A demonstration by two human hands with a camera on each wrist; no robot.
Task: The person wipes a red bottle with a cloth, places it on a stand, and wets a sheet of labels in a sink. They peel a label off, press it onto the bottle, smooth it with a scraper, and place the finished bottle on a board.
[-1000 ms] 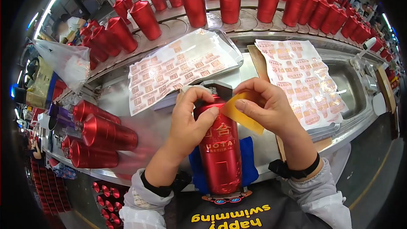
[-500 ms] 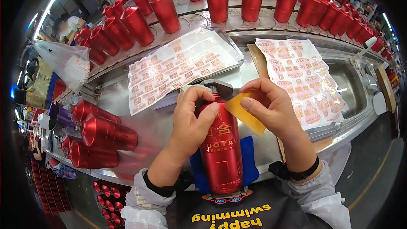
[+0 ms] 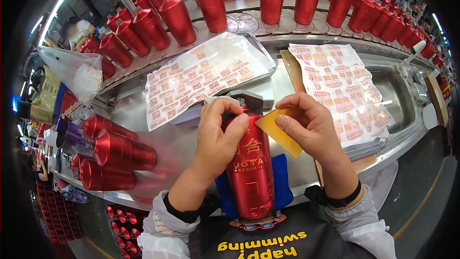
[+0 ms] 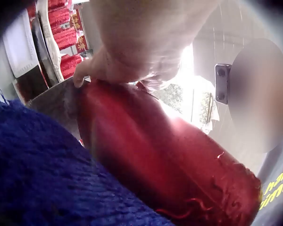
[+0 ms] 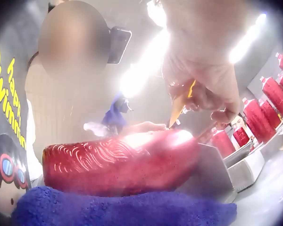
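Note:
A red metallic bottle with gold lettering lies on a dark blue cloth, its neck pointing away from me. My left hand grips its shoulder, index finger bent near the neck and thumb along the upper face. Between thumb and fingers, my right hand pinches a thin yellow sheet by its upper part. The sheet's left corner is close beside the bottle's shoulder. In the right wrist view, the yellow sheet hangs just above the bottle.
Printed label sheets lie on trays, one at left and one at right. Several red bottles lie on the metal bench at left. A conveyor carries standing red bottles across the back. A sink is at far right.
My right hand has shifted slightly right with the yellow sheet, away from my left thumb. The left hand still grips the bottle. Bottles on the conveyor have moved to the right.

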